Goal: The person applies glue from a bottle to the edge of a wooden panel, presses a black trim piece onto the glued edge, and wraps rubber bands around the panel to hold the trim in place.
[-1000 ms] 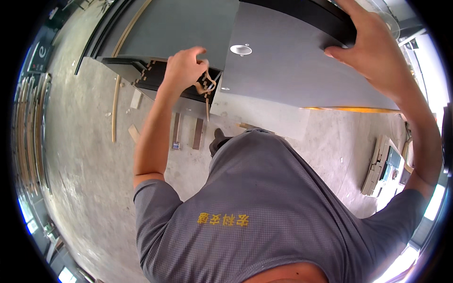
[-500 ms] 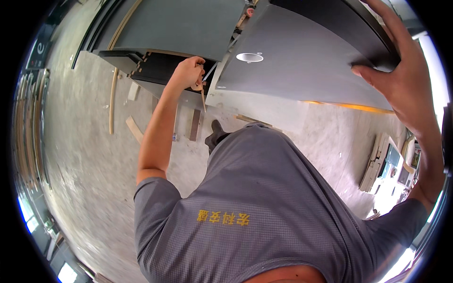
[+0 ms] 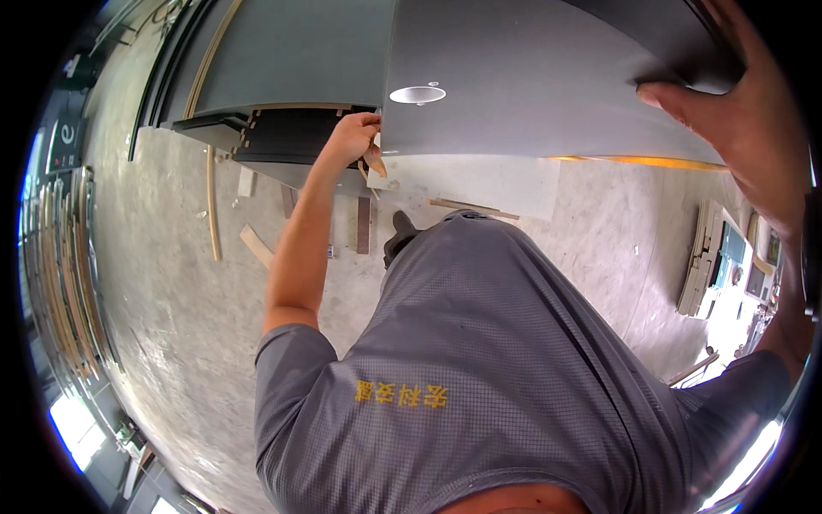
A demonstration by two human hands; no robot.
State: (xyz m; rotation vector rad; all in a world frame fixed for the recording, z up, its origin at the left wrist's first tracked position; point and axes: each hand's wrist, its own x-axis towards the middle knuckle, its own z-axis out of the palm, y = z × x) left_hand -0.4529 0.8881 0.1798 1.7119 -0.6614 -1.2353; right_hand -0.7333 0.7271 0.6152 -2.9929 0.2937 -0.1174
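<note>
A large grey panel (image 3: 548, 86) with a round hole takes up the upper right, a dark band along its far edge. My right hand (image 3: 736, 128) grips its right end at the dark band, thumb on the grey face, the fingers partly out of sight. At the panel's left edge, my left hand (image 3: 349, 141) is closed with fingers bent, a thin tan strip (image 3: 364, 173) hanging from it. The fingertips are partly hidden. Close beside this hand lies a stack of black-faced boards (image 3: 291, 133), below another grey panel (image 3: 300, 56).
Wooden offcuts (image 3: 255, 246) and a long thin batten (image 3: 211, 206) lie on the concrete floor (image 3: 180, 291). A pale sheet (image 3: 479, 176) is under the panel's near edge. Long strips (image 3: 68, 274) stand at the far left, and stacked boards (image 3: 702, 257) sit at the right.
The holed panel has shifted left, so the gap between it and the other grey panel has closed up. My left hand has moved slightly right, against its edge.
</note>
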